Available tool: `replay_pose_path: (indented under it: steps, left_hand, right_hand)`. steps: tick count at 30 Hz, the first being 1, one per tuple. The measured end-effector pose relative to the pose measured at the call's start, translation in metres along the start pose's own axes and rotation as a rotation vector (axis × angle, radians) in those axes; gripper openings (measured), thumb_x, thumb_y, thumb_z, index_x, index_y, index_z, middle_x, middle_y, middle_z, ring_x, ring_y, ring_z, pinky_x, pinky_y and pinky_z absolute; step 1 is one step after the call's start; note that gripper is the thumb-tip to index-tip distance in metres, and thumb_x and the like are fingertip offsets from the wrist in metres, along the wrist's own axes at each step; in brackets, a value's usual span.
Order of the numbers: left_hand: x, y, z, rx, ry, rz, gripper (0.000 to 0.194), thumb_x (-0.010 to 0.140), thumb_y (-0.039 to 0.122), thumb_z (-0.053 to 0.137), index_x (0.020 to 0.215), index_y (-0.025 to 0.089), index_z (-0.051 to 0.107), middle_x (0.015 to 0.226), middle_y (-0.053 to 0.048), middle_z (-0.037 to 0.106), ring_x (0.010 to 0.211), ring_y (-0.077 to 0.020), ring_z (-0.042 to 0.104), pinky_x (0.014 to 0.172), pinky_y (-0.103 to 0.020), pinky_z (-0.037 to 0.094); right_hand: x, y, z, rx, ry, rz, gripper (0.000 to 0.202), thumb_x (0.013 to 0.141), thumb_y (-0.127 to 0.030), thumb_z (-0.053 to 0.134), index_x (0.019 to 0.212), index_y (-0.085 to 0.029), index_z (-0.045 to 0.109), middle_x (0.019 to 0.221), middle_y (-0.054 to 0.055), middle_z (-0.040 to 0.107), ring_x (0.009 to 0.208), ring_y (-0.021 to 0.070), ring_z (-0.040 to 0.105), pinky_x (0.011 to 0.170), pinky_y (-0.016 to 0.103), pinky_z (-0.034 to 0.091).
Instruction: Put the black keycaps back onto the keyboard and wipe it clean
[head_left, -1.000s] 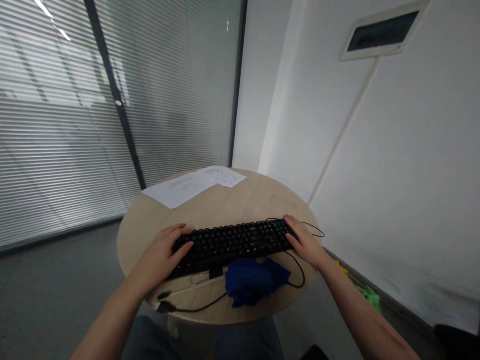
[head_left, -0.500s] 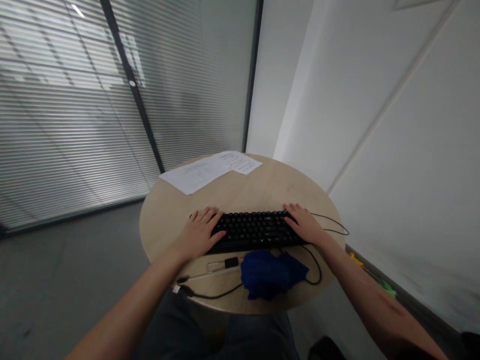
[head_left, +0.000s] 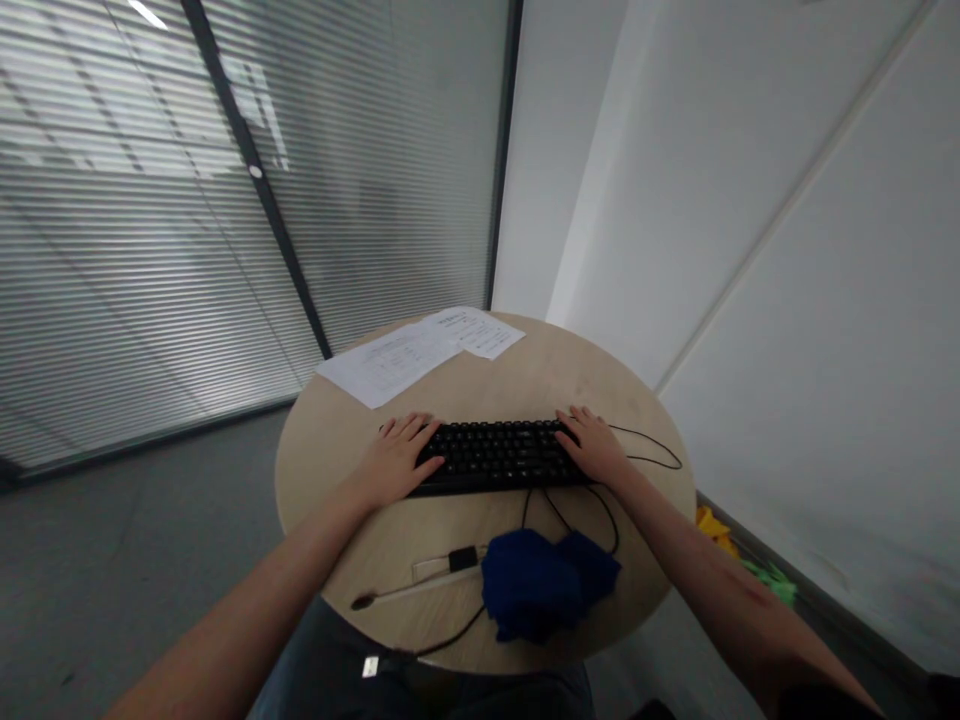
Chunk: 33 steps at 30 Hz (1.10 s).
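Observation:
A black keyboard [head_left: 499, 457] lies across the middle of the round wooden table [head_left: 562, 370]. My left hand [head_left: 397, 458] rests on its left end, fingers spread over the edge and thumb on the keys. At the other end, my right hand [head_left: 594, 446] touches the keyboard with its fingers apart. Nearer me lies a crumpled blue cloth [head_left: 536, 585]. Left of the cloth are a black binder clip [head_left: 463, 558] and a thin brush [head_left: 420, 588] with a dark tip.
Printed papers [head_left: 397, 362] lie at the far left of the table. A black cable [head_left: 652, 445] loops out at the right, and a plug [head_left: 370, 667] hangs over the front edge. Yellow [head_left: 716, 530] and green [head_left: 772, 580] items lie on the floor by the wall.
The keyboard and both hands have moved away from the blue cloth, widening the gap between them. More cable shows there. The view has shifted slightly.

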<state>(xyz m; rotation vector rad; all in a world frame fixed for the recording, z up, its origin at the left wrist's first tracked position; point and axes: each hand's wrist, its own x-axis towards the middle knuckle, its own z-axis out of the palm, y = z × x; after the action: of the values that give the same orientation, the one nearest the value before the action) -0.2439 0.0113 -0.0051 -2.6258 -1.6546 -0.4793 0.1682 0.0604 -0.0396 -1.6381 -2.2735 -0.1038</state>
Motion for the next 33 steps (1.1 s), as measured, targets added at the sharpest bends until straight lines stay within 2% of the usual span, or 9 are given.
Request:
replay_pose_path:
  steps: [11, 14, 17, 18, 21, 23, 25, 28, 33]
  left_hand:
    - [-0.001, 0.002, -0.009, -0.177, 0.128, 0.009, 0.047, 0.096, 0.05, 0.052, 0.127, 0.018, 0.068, 0.142, -0.018, 0.062, 0.133, -0.0341, 0.056, 0.117, -0.059, 0.039]
    - [-0.004, 0.003, -0.013, -0.228, 0.172, 0.021, 0.04, 0.097, 0.047, 0.05, 0.116, 0.02, 0.073, 0.137, -0.015, 0.066, 0.127, -0.0327, 0.06, 0.113, -0.058, 0.044]
    - [-0.008, 0.004, -0.016, -0.27, 0.209, 0.013, 0.039, 0.098, 0.046, 0.048, 0.108, 0.02, 0.075, 0.132, -0.014, 0.068, 0.122, -0.0307, 0.062, 0.111, -0.056, 0.046]
    - [-0.009, 0.004, -0.017, -0.283, 0.22, 0.004, 0.039, 0.099, 0.046, 0.046, 0.107, 0.019, 0.075, 0.131, -0.013, 0.069, 0.122, -0.0299, 0.063, 0.111, -0.054, 0.046]
    - [-0.012, 0.002, -0.018, -0.322, 0.255, -0.043, 0.043, 0.101, 0.047, 0.042, 0.106, 0.02, 0.074, 0.132, -0.012, 0.069, 0.122, -0.0284, 0.063, 0.111, -0.052, 0.046]
    - [-0.013, 0.0, -0.018, -0.346, 0.278, -0.08, 0.046, 0.102, 0.048, 0.038, 0.107, 0.019, 0.074, 0.132, -0.012, 0.069, 0.123, -0.0282, 0.062, 0.111, -0.052, 0.047]
    - [-0.014, -0.003, -0.017, -0.367, 0.295, -0.106, 0.049, 0.102, 0.049, 0.035, 0.107, 0.018, 0.074, 0.131, -0.013, 0.069, 0.124, -0.0281, 0.062, 0.111, -0.051, 0.047]
    - [-0.014, -0.006, -0.015, -0.394, 0.309, -0.119, 0.052, 0.102, 0.05, 0.033, 0.108, 0.018, 0.074, 0.131, -0.013, 0.069, 0.124, -0.0278, 0.062, 0.112, -0.05, 0.047]
    - [-0.015, -0.011, -0.011, -0.43, 0.339, -0.125, 0.055, 0.102, 0.053, 0.031, 0.113, 0.018, 0.073, 0.133, -0.013, 0.068, 0.127, -0.0281, 0.061, 0.113, -0.052, 0.045]
  right_hand:
    - [-0.003, 0.0, -0.015, 0.074, 0.137, 0.035, 0.049, 0.101, -0.039, 0.043, 0.139, -0.016, 0.063, 0.149, 0.018, 0.057, 0.142, 0.0374, 0.047, 0.117, 0.063, 0.033]
    - [-0.007, -0.006, -0.034, 0.115, 0.238, 0.02, 0.045, 0.101, -0.037, 0.042, 0.133, -0.019, 0.067, 0.142, 0.016, 0.063, 0.139, 0.0362, 0.049, 0.116, 0.064, 0.032]
    - [-0.023, -0.032, -0.066, 0.185, 0.27, -0.064, 0.043, 0.101, -0.04, 0.043, 0.128, -0.022, 0.071, 0.134, 0.014, 0.067, 0.137, 0.0367, 0.05, 0.116, 0.065, 0.032]
    - [-0.032, -0.046, -0.077, 0.226, 0.244, -0.117, 0.042, 0.101, -0.042, 0.045, 0.126, -0.024, 0.072, 0.131, 0.013, 0.069, 0.134, 0.036, 0.053, 0.115, 0.063, 0.034]
    - [-0.068, -0.103, -0.105, 0.35, -0.025, -0.402, 0.036, 0.1, -0.047, 0.051, 0.125, -0.032, 0.072, 0.123, 0.008, 0.072, 0.119, 0.0306, 0.062, 0.107, 0.053, 0.046]
    - [-0.091, -0.143, -0.114, 0.37, -0.256, -0.652, 0.037, 0.097, -0.051, 0.06, 0.128, -0.035, 0.069, 0.131, 0.005, 0.069, 0.12, 0.0282, 0.061, 0.105, 0.047, 0.046]
    - [-0.108, -0.174, -0.114, 0.359, -0.36, -0.773, 0.043, 0.092, -0.051, 0.067, 0.132, -0.034, 0.064, 0.141, 0.005, 0.063, 0.129, 0.0291, 0.055, 0.109, 0.049, 0.04]
    - [-0.116, -0.2, -0.103, 0.303, -0.4, -0.821, 0.041, 0.09, -0.043, 0.072, 0.129, -0.03, 0.063, 0.146, 0.006, 0.06, 0.133, 0.029, 0.05, 0.108, 0.047, 0.038]
    - [-0.106, -0.206, -0.081, 0.187, -0.372, -0.673, 0.023, 0.093, -0.038, 0.069, 0.109, -0.021, 0.07, 0.131, 0.009, 0.067, 0.119, 0.0267, 0.058, 0.1, 0.043, 0.042]
